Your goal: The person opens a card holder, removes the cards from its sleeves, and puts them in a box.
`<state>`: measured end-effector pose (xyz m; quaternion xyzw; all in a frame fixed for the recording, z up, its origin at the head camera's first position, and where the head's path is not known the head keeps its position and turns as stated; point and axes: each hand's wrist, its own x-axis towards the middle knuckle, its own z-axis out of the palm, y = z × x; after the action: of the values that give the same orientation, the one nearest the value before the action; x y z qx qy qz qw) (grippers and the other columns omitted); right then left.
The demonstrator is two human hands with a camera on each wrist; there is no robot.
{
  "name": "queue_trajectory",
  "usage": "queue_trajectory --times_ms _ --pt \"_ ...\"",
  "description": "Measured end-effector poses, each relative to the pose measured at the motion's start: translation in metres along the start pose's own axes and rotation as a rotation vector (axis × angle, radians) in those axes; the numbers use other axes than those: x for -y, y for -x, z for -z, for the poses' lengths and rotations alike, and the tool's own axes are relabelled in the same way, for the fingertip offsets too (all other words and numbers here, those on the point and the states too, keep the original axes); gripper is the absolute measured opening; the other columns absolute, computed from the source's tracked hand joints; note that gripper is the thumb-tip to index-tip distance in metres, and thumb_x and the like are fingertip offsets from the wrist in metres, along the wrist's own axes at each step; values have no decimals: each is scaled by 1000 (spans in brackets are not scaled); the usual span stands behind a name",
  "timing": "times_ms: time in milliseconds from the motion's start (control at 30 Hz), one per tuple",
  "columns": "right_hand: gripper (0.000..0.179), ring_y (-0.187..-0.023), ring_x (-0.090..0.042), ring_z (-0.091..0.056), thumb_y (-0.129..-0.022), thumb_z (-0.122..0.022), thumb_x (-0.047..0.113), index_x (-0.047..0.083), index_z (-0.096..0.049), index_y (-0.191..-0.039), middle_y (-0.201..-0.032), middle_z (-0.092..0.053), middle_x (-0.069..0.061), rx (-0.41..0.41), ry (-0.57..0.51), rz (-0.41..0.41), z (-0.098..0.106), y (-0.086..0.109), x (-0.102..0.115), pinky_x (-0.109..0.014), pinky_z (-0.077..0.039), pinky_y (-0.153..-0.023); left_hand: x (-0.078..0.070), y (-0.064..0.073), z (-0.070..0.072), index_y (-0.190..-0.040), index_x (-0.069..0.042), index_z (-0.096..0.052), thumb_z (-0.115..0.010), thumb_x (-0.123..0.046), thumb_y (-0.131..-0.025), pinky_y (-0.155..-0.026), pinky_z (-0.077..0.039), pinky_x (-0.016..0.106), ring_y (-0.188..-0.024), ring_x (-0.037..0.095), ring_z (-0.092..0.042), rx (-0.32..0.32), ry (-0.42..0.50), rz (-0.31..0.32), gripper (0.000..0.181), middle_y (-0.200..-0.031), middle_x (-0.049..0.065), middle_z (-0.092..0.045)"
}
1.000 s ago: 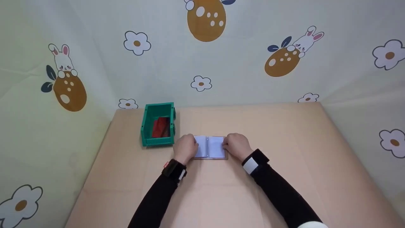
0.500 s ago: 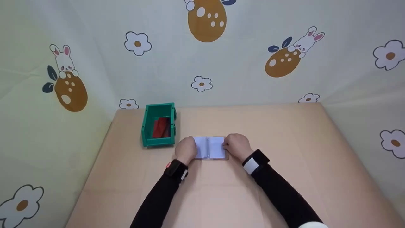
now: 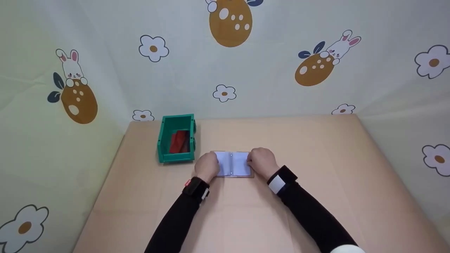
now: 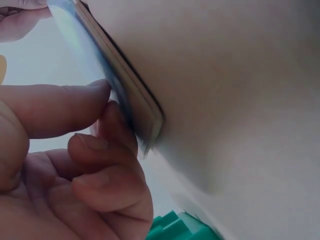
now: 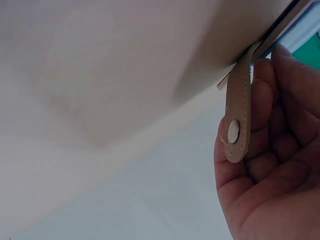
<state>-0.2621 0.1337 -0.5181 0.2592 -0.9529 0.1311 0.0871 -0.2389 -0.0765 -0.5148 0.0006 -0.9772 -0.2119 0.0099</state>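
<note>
A small card holder (image 3: 241, 164) lies spread open on the table, its pale clear sleeves (image 4: 80, 47) facing up on both sides of a central spine. At its left edge my left hand (image 3: 206, 166) pinches the sleeves between thumb and forefinger, as the left wrist view shows, with the other fingers curled below. My right hand (image 3: 263, 162) pinches the right edge with thumb and forefinger. In the right wrist view a tan stitched strap (image 5: 238, 100) with a round metal snap (image 5: 233, 131) hangs from the holder beside the curled fingers.
A green plastic bin (image 3: 175, 157) stands behind and left of the left hand, with dark red flat items (image 3: 178, 141) inside. The tan tabletop (image 3: 309, 147) ends at a patterned cloth backdrop (image 3: 267, 88) behind and at both sides.
Over the last second my left hand has shifted slightly, its fingertips now hidden behind the hand in the head view. The right hand and card holder stay nearly in place.
</note>
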Motion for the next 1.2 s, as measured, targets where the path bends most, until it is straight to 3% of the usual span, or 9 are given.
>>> queue_trajectory --times_ms 167,367,667,1000,1133,1200 --pt "6 -71 -27 -66 -75 -80 7 9 -77 -70 -74 -69 -5 -13 11 25 -2 -1 3 -43 -51 -68 1 2 0 -71 -5 -60 -60 1 -85 -66 -51 45 -70 27 -61 -25 5 -23 16 -74 11 -64" --pt "9 -69 -24 -65 -73 -78 7 15 -79 -70 -73 -69 -3 -21 -49 58 -9 -6 7 -43 -51 -65 1 2 -1 -63 -8 -51 -59 2 -86 -60 -52 43 -65 21 -55 -26 3 -56 27 -67 8 -58" --pt "9 -81 -25 -68 -76 -81 8 14 -82 -84 -85 -73 -5 40 -146 69 -13 -12 15 -42 -53 -72 1 3 0 -58 -14 -39 -59 2 -86 -58 -49 42 -60 18 -47 -37 16 -74 38 -61 4 -50" --pt "13 -82 -25 -69 -76 -80 5 13 -82 -86 -87 -74 -6 54 -163 51 -14 -13 15 -42 -54 -72 4 2 0 -59 -13 -43 -59 2 -85 -60 -50 44 -62 21 -52 -36 32 -77 34 -64 6 -56" --pt "13 -84 -25 -69 -77 -81 7 13 -82 -88 -88 -74 -7 61 -160 42 -15 -13 15 -42 -53 -73 3 2 3 -59 -12 -43 -59 2 -83 -57 -46 41 -60 20 -47 -24 10 -100 33 -64 5 -53" --pt "13 -84 -25 -69 -77 -81 7 14 -82 -88 -89 -74 -6 59 -160 42 -14 -13 15 -42 -53 -73 1 2 5 -61 -10 -49 -61 2 -82 -58 -46 40 -62 20 -49 -21 4 -129 27 -66 4 -55"
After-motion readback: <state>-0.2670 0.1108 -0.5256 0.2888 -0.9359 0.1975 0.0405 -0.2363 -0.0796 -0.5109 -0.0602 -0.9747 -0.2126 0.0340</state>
